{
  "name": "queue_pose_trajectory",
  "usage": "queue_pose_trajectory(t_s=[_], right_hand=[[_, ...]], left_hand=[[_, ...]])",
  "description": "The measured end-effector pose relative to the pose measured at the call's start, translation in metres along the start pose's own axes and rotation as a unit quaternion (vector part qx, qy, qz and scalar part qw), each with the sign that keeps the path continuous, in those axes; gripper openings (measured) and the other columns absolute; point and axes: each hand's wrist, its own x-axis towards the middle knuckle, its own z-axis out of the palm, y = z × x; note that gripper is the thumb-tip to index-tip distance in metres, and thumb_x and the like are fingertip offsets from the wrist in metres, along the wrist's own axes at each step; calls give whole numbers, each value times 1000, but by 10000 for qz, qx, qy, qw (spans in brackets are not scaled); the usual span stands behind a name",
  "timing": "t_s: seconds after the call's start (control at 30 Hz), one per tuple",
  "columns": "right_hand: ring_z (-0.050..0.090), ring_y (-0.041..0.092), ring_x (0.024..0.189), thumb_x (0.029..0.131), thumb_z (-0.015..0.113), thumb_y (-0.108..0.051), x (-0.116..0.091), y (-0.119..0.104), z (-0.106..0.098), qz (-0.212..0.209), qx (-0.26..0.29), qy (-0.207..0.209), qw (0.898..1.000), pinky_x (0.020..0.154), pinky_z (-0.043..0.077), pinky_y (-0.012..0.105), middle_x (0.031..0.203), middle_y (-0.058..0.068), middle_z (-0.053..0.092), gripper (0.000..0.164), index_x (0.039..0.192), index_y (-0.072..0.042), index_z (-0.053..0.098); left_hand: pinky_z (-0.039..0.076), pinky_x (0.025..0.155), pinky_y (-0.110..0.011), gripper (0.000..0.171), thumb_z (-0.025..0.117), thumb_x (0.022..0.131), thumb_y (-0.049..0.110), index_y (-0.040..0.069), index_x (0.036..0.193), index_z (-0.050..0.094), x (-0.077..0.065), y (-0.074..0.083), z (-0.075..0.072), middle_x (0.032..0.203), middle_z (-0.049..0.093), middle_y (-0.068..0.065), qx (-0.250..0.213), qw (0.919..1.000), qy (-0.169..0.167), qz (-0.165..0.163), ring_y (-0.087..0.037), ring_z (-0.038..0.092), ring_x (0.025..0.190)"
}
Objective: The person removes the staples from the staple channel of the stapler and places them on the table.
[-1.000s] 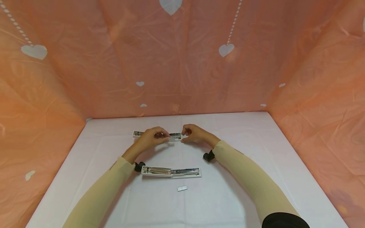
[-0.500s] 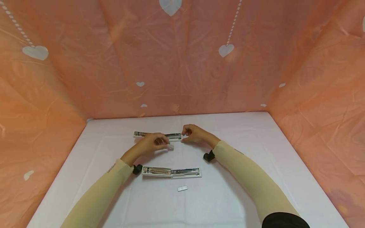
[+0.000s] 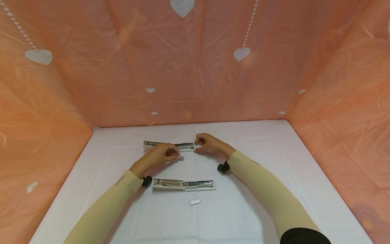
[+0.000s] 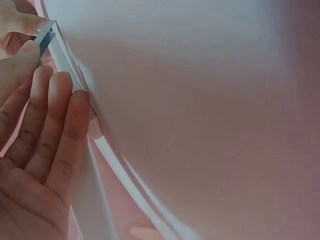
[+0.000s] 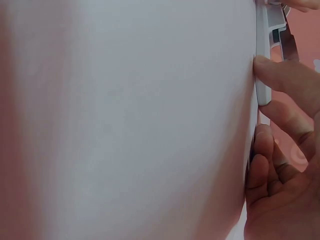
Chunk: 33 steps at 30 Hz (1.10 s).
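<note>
Between the thumb and index finger of my left hand is a short grey strip of staples. The left wrist view shows its channel shape, with the other fingers extended below the pinched staple strip. Farther back lies an opened white stapler, its metal magazine exposed; the left hand hides part of its middle. My right hand grips that stapler's right end, thumb on the near side. In the right wrist view the thumb presses the white stapler base.
A second opened white stapler lies nearer on the white table. Just in front of it sits another staple strip. Orange cloth with pale hearts walls the back and sides.
My left hand has drawn back from over the far stapler toward the near side, carrying the staple strip and tilting it. The right hand stays at the stapler's end.
</note>
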Motion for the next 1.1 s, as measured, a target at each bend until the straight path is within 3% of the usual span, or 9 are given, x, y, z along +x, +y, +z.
queue_pose_trajectory(t_s=[0.37, 0.83, 1.1], right_hand=[[51, 17, 91, 90, 87, -11, -2, -3, 0, 98, -52, 23, 9999, 81, 43, 29, 95, 4, 57, 22, 99, -8, 67], [50, 17, 90, 91, 88, -13, 1, 0, 3, 219, 52, -4, 9997, 81, 43, 29, 95, 4, 56, 23, 102, -9, 68], [53, 18, 92, 93, 87, -15, -1, 1, -2, 268, -118, -29, 9996, 83, 45, 30, 99, 4, 59, 27, 115, -11, 72]], left_hand=[[50, 75, -30, 6, 80, 97, 11, 13, 103, 78, -3, 5, -1, 87, 65, 5, 798, 9965, -158, -216, -10, 56, 80], [50, 74, -29, 8, 82, 96, 11, 9, 101, 76, -6, 4, 0, 84, 63, 4, 871, 9960, -177, -129, -9, 55, 77], [53, 76, -31, 10, 80, 97, 9, 8, 106, 76, -7, 5, -4, 90, 67, 2, 752, 9968, -167, -203, -10, 58, 81]])
